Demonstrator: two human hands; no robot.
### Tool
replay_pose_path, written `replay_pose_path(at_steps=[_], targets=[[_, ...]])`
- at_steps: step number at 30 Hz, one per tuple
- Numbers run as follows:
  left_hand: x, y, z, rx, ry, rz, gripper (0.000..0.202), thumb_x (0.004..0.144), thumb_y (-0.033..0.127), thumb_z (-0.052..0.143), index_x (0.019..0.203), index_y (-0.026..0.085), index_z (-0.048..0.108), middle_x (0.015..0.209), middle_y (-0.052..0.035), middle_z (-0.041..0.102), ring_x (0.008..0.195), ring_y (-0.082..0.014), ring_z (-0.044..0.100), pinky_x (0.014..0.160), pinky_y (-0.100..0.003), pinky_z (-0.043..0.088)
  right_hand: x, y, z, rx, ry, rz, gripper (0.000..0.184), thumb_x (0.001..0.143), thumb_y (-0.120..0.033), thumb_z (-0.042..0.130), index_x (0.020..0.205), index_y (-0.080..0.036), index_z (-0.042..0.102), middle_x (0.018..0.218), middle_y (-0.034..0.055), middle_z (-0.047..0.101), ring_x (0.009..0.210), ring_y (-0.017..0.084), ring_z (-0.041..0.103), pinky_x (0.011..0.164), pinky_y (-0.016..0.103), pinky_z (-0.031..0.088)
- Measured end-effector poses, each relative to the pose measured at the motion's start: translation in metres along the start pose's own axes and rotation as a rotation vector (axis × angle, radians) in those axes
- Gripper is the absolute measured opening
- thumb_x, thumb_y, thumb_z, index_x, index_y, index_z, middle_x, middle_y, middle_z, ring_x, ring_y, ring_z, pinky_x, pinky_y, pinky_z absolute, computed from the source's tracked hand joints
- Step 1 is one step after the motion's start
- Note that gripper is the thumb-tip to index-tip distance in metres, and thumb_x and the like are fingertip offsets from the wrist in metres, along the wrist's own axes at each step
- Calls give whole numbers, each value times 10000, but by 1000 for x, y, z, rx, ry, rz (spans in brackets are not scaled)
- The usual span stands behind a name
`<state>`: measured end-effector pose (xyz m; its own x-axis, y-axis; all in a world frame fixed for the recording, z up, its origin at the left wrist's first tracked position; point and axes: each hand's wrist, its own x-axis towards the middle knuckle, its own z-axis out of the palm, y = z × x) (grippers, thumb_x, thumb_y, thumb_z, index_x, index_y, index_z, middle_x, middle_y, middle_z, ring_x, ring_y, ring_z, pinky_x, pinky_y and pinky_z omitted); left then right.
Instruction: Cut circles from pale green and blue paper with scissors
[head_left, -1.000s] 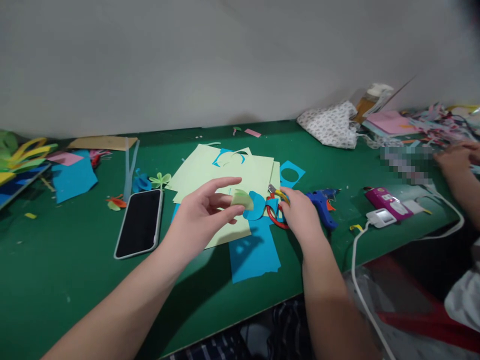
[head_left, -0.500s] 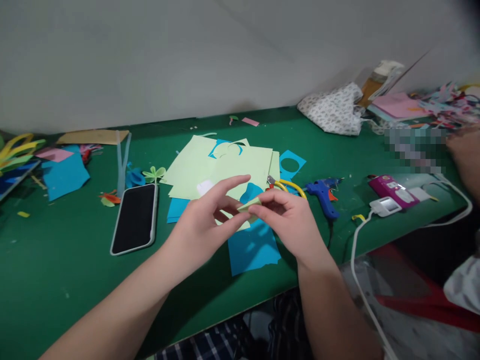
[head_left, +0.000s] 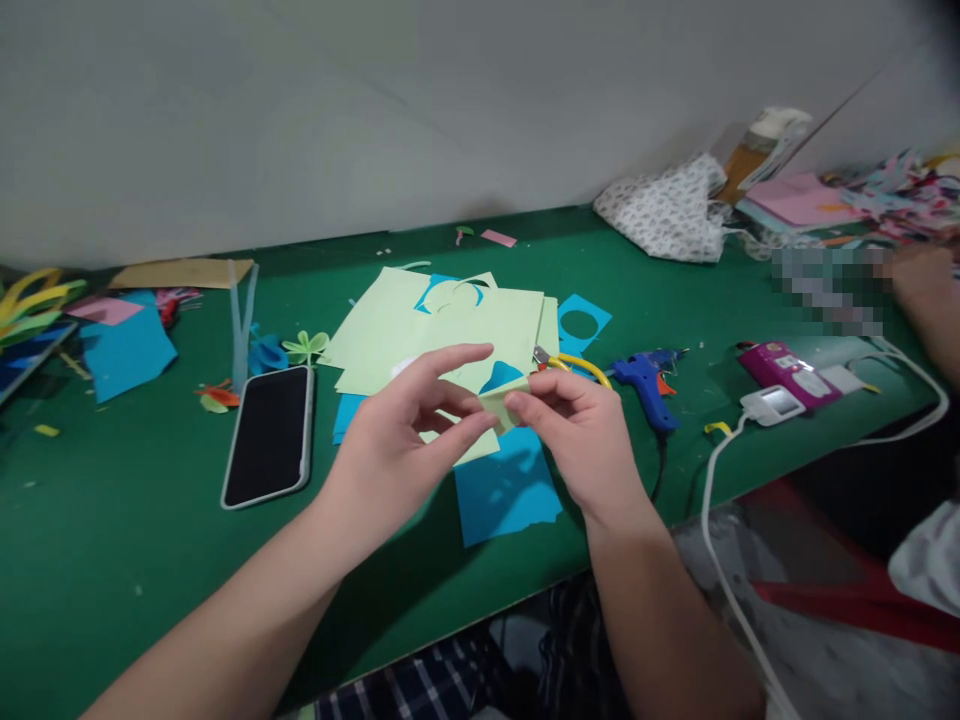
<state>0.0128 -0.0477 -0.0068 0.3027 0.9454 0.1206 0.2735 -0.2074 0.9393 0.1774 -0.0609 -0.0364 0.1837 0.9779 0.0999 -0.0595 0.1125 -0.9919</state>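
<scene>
Between my two hands is a small piece of pale green paper (head_left: 498,402), raised above the table. My right hand (head_left: 581,430) pinches its right side between thumb and fingers. On the left side, the thumb and a finger of my left hand (head_left: 409,425) close on the paper's edge, while the index finger stretches out above. Below lie pale green sheets (head_left: 375,320) and a blue sheet (head_left: 502,500). Yellow-handled pliers (head_left: 574,367) rest just beyond my right hand, their handles partly hidden. A blue glue gun (head_left: 649,390) lies to the right of that hand.
A phone (head_left: 270,440) lies left of my left arm, near a green paper flower (head_left: 306,346). At right are a purple box (head_left: 787,375), a white cable (head_left: 712,510) and another person's hand (head_left: 926,290). A patterned cloth bag (head_left: 664,212) and a bottle (head_left: 761,155) stand behind.
The green paper has turned, so more of its flat face shows between my fingers. My hands have stayed in nearly the same place. The other person's hand has shifted slightly left.
</scene>
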Motion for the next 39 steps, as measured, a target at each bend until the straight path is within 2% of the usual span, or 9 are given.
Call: replay_pose_path(at_steps=[7,10,14,18,23,29,34,39], targets=[[2,0,1,11,20,29,302,802,193,740,1095,229,680,744,50,708,637,-54,660,573,-109,523,0,0,0,62,-22,34,116,661,-256,789,691,-202,691,632,-25,664,590,126,595,558,254,518],[4,-1,0,16,44,33,301,801,196,741,1095,234,689,727,54,690,620,-53,647,567,-114,522,0,0,-2,36,-23,39,120,643,-244,805,680,-202,699,626,-28,666,588,121,584,549,241,505],[5,-4,-1,21,60,37,325,790,235,757,1108,258,693,801,40,692,720,-72,663,628,-126,553,0,1,-3,-40,-20,8,95,695,-239,768,663,-204,685,622,-25,663,593,131,595,547,248,501],[6,-6,0,-17,67,34,287,803,241,744,1086,260,699,787,40,678,682,-75,660,630,-151,569,-1,1,-5,-120,-87,-34,100,757,-248,737,692,-201,676,682,-19,653,644,127,594,598,246,498],[9,-8,4,-152,107,-9,265,799,229,741,1057,224,684,744,41,672,652,-85,671,639,-183,603,-2,0,-4,-199,-211,48,106,792,-284,730,766,-207,663,687,-39,618,587,94,519,532,208,445],[11,-8,6,-144,53,-56,344,780,198,747,1113,225,663,718,51,637,661,-89,666,650,-191,611,-2,3,-3,-91,-94,-13,112,809,-280,711,742,-213,651,700,-35,650,649,103,591,561,195,479],[8,-8,6,-131,98,-7,370,794,210,736,1151,210,639,731,43,638,643,-98,670,639,-210,609,-3,4,-1,-107,-64,-31,115,760,-281,758,746,-216,663,698,-31,653,656,122,615,598,225,515],[7,-7,2,-146,61,11,406,783,223,757,1169,217,630,813,7,690,715,-123,676,671,-235,613,-4,3,-1,-123,-44,-121,90,775,-237,740,729,-218,665,695,-28,677,623,124,631,582,234,526]])
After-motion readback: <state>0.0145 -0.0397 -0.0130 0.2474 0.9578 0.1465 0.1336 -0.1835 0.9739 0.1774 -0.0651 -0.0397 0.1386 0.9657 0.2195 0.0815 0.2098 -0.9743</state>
